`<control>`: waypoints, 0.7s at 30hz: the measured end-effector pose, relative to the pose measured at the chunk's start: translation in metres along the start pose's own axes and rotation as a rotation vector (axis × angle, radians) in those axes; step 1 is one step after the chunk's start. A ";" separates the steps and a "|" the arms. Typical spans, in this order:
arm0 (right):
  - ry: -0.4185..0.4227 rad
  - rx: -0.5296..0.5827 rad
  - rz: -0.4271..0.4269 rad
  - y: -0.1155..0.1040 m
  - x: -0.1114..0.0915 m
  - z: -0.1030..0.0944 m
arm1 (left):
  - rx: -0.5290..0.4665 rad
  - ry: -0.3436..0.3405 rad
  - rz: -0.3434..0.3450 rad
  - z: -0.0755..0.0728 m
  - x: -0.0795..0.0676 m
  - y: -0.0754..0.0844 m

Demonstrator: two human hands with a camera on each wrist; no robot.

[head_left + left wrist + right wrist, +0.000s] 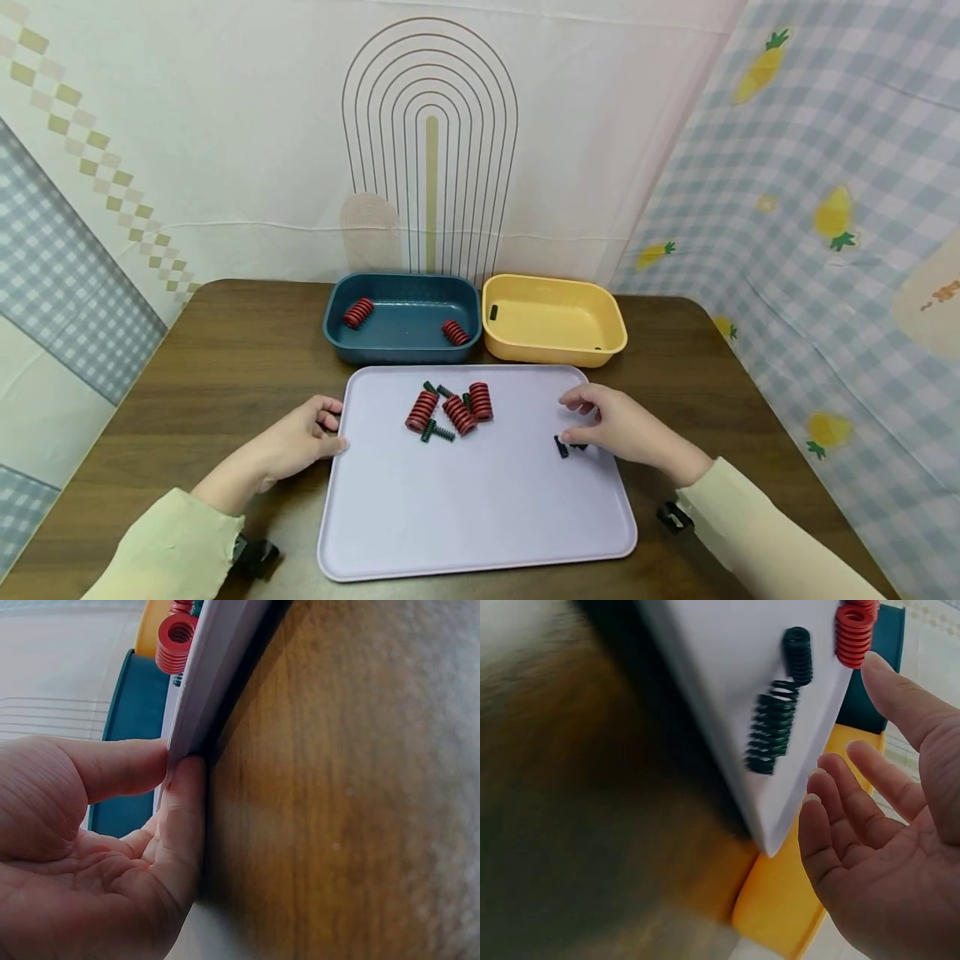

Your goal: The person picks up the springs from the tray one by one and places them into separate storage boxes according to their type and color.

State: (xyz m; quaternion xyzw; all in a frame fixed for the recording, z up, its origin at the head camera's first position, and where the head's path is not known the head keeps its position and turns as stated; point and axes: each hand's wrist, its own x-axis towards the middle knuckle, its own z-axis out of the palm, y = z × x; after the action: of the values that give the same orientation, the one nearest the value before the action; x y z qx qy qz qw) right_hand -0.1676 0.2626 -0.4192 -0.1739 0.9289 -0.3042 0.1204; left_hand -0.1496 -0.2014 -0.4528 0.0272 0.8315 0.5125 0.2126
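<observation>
A pale lilac tray lies on the table, its left rim pinched between the thumb and fingers of my left hand. Over the tray's right side hovers my right hand, thumb and fingers spread apart with nothing held. Below it are dark green springs, partly hidden by the hand in the head view; one dark spring shows beside the thumb. Three thick red springs, one of them a red spring at the right, lie in the tray's upper middle among several small green springs.
Behind the tray stands a dark blue bin with two red springs in it. To its right, touching or nearly so, a yellow bin holds a dark spring and a small dark piece. A patterned cloth hangs behind the table.
</observation>
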 end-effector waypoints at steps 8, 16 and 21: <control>0.011 -0.050 0.005 0.013 -0.010 0.006 | 0.001 0.001 0.015 0.000 -0.001 0.000; 0.024 -0.091 -0.020 0.018 -0.009 0.011 | -0.002 0.002 0.014 0.000 -0.001 0.000; 0.046 -0.122 -0.047 0.020 -0.008 0.014 | -0.006 -0.005 0.017 0.000 0.000 -0.001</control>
State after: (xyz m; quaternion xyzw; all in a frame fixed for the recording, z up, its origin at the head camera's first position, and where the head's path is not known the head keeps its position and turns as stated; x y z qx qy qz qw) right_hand -0.1607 0.2737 -0.4412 -0.1957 0.9438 -0.2537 0.0810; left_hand -0.1493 -0.2018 -0.4531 0.0348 0.8290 0.5168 0.2107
